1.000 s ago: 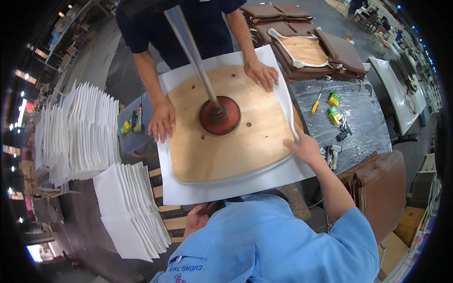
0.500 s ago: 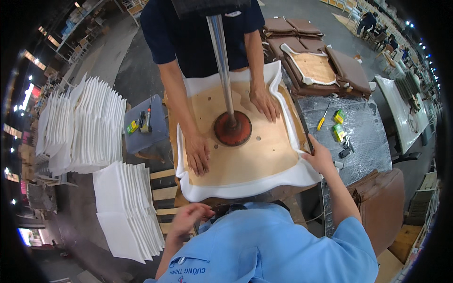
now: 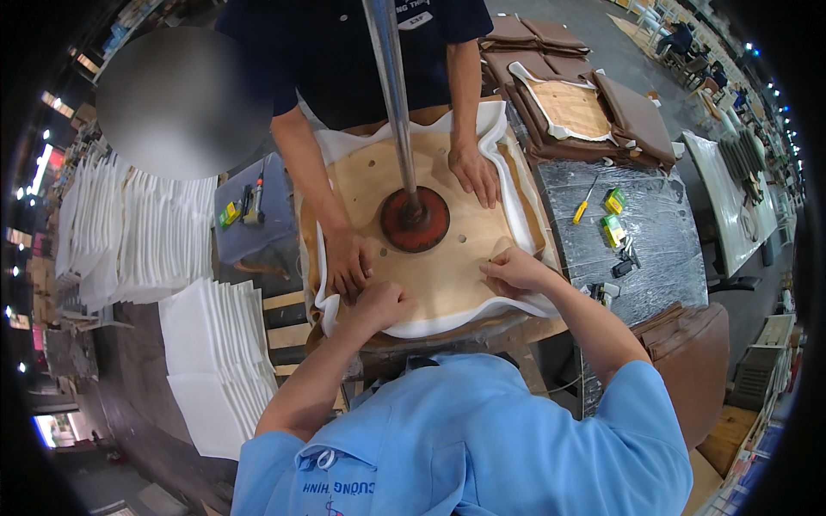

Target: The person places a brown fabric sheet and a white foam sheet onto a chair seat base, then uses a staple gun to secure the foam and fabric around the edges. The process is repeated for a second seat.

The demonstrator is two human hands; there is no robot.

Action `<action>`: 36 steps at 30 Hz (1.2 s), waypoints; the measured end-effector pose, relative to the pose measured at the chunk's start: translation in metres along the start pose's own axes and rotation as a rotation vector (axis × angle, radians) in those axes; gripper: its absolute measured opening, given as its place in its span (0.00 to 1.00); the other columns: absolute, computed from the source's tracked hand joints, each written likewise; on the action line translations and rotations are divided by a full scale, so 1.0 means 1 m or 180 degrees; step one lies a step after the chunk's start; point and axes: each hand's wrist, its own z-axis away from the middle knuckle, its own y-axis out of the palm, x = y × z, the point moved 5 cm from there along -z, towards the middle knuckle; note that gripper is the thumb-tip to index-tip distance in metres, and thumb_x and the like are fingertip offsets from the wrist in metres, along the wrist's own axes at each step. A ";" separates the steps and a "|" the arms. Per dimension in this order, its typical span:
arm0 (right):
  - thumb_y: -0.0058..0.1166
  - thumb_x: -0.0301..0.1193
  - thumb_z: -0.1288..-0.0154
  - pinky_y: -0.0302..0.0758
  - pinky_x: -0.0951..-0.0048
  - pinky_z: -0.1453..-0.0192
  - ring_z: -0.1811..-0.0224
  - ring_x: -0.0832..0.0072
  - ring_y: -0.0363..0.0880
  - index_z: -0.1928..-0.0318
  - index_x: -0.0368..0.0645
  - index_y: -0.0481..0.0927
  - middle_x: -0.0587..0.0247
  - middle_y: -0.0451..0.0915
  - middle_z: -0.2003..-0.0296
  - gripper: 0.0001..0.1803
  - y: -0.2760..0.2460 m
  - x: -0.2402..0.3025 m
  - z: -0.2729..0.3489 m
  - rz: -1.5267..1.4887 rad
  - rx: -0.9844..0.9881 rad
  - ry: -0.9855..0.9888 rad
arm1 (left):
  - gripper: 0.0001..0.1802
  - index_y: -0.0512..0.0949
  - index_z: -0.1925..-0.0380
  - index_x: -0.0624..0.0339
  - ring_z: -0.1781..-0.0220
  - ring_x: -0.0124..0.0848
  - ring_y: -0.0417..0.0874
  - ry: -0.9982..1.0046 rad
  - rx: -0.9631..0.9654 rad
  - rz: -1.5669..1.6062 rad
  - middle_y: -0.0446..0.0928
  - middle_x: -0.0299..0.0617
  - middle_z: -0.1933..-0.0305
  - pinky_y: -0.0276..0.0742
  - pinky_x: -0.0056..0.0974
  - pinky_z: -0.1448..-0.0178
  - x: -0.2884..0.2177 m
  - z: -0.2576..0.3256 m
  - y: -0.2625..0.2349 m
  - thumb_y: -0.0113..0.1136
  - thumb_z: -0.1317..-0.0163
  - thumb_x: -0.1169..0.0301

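Observation:
A plywood seat panel [image 3: 439, 284] with several holes lies on white padding [image 3: 430, 325], whose edge curls up around it. Brown material [image 3: 535, 215] shows beneath. Pressed on the panel's middle is a round red-and-black disc [image 3: 415, 220] on a metal rod [image 3: 391, 86]. My left hand [image 3: 383, 306] is curled closed over the panel's near left part. My right hand [image 3: 514, 270] is pinched closed above the near right part. What either hand holds, if anything, is hidden. Across from me, a co-worker's two hands [image 3: 347, 261] rest flat on the panel.
Stacks of white sheets [image 3: 211, 370] stand at left, beside a blue-grey surface [image 3: 249, 228] with tools. On the plastic-covered table [image 3: 662, 249] at right lie a yellow screwdriver [image 3: 582, 210], small green-yellow boxes [image 3: 613, 229] and brown cushions [image 3: 632, 120]. More brown pieces [image 3: 697, 361] lean at near right.
My left hand has moved up and inward from my waist to over the panel. My right hand has left the panel's right corner and moved left over the wood. The co-worker leans closer.

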 end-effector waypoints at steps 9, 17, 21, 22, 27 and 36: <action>0.70 0.37 0.26 0.74 0.69 0.81 0.87 0.76 0.77 0.79 0.39 0.81 0.65 0.79 0.84 0.24 0.005 -0.002 0.001 -0.0505 -0.0081 0.0235 | 0.23 0.95 0.61 0.50 0.59 0.53 0.93 -0.0215 -0.0041 -0.0118 0.91 0.52 0.64 0.87 0.54 0.52 0.010 0.003 0.011 0.75 0.35 0.42; 0.72 0.38 0.28 0.69 0.68 0.82 0.89 0.77 0.73 0.81 0.38 0.82 0.65 0.77 0.87 0.25 -0.008 0.002 0.000 -0.0340 -0.0116 0.0106 | 0.29 0.93 0.66 0.59 0.62 0.53 0.92 0.0075 -0.0103 -0.0222 0.90 0.55 0.66 0.86 0.54 0.51 -0.002 -0.005 0.011 0.73 0.34 0.40; 0.70 0.40 0.26 0.76 0.70 0.72 0.78 0.78 0.81 0.76 0.38 0.87 0.65 0.82 0.81 0.22 0.005 0.008 0.004 0.0308 -0.0427 -0.0090 | 0.25 0.92 0.61 0.60 0.63 0.44 0.92 -0.0049 0.0228 -0.0168 0.90 0.52 0.67 0.86 0.50 0.52 0.008 -0.007 -0.007 0.73 0.32 0.45; 0.69 0.40 0.25 0.78 0.71 0.70 0.75 0.78 0.83 0.73 0.38 0.89 0.66 0.83 0.80 0.21 0.003 0.002 0.007 0.0574 -0.0602 -0.0242 | 0.24 0.92 0.60 0.59 0.63 0.42 0.92 -0.0070 0.0380 -0.0106 0.90 0.51 0.66 0.86 0.48 0.52 0.003 -0.005 -0.014 0.73 0.32 0.47; 0.60 0.36 0.17 0.83 0.76 0.63 0.71 0.79 0.84 0.55 0.38 0.88 0.65 0.86 0.68 0.14 -0.018 -0.002 0.103 -0.1596 -0.1484 -0.0908 | 0.19 0.88 0.45 0.59 0.62 0.27 0.88 -0.0118 0.0745 0.2517 0.89 0.38 0.60 0.84 0.36 0.54 0.006 0.099 -0.008 0.60 0.16 0.55; 0.54 0.41 0.13 0.87 0.60 0.57 0.61 0.64 0.89 0.41 0.38 0.79 0.55 0.87 0.56 0.18 0.165 -0.045 0.109 -0.3662 -0.0245 0.0892 | 0.24 0.80 0.33 0.56 0.67 0.32 0.86 -0.1823 0.1032 0.5443 0.91 0.41 0.50 0.86 0.41 0.57 0.031 0.135 0.067 0.51 0.12 0.50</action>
